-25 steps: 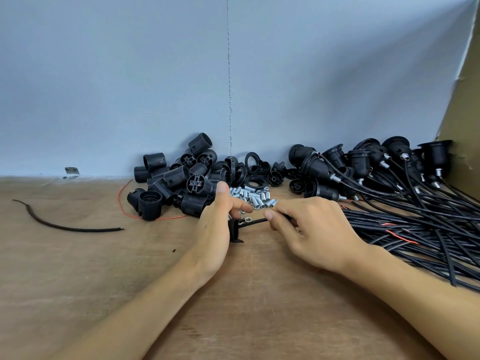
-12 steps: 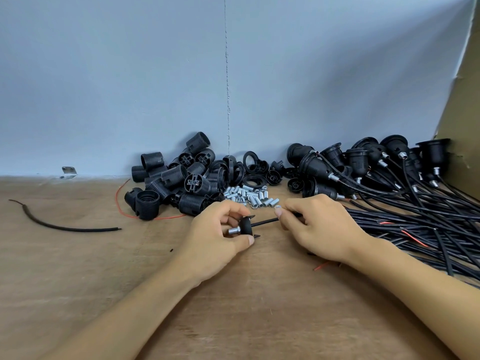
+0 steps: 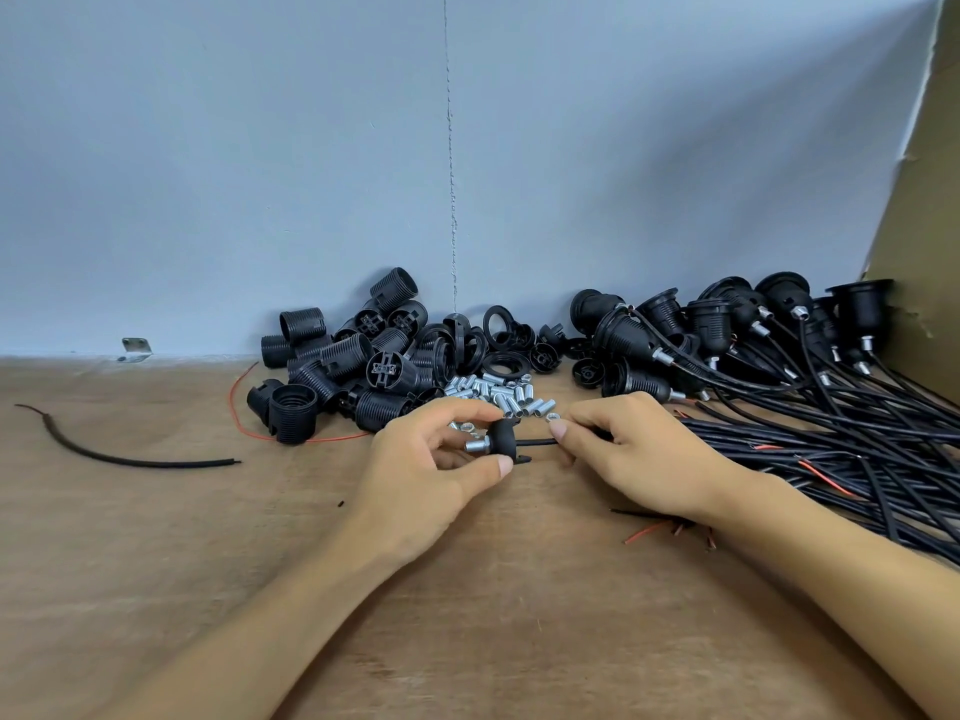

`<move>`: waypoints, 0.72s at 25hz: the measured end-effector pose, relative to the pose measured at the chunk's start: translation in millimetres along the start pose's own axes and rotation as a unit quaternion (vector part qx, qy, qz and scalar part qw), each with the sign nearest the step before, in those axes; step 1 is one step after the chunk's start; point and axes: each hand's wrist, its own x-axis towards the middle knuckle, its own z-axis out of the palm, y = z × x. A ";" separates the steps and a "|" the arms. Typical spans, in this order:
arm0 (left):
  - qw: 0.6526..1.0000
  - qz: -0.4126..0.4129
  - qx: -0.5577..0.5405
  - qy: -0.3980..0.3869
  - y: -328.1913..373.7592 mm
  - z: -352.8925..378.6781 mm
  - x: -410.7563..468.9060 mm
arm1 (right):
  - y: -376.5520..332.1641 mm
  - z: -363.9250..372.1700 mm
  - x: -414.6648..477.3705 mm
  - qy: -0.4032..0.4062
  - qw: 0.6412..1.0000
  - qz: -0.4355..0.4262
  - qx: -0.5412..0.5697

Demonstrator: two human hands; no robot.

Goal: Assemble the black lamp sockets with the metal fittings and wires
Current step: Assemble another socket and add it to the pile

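Observation:
My left hand [image 3: 431,465] pinches a black socket cap [image 3: 503,440] with a silver metal fitting [image 3: 475,446] sticking out of it to the left. A black wire [image 3: 537,442] runs from the cap to the right into my right hand [image 3: 634,449], which grips it between thumb and fingers. Both hands hover just above the wooden table [image 3: 467,589]. Behind them lies a heap of loose metal fittings [image 3: 498,394]. Black threaded socket bodies [image 3: 343,371] are piled at the back left.
Finished sockets with wires [image 3: 727,330] lie at the back right, their black cables [image 3: 857,449] spreading over the right side. Black rings and caps [image 3: 509,345] sit behind the fittings. A loose black wire piece [image 3: 124,457] lies at the left. A cardboard wall [image 3: 924,200] stands at the right.
My left hand has come down off the fittings heap and now holds the cap with a fitting in it. The right hand has slid slightly right along the wire.

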 end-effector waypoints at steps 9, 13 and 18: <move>0.965 -0.115 -0.235 -0.007 3.5 -0.8 3.5 | -11.8 -2.1 -2.9 0.024 0.997 0.007 0.070; 0.948 -0.128 -0.290 -0.005 0.0 -1.3 5.7 | -13.3 0.2 -2.6 0.020 0.998 0.011 0.060; 0.953 -0.121 -0.279 0.006 -0.5 -2.1 6.4 | -13.2 -0.9 -2.2 0.037 0.998 0.011 0.054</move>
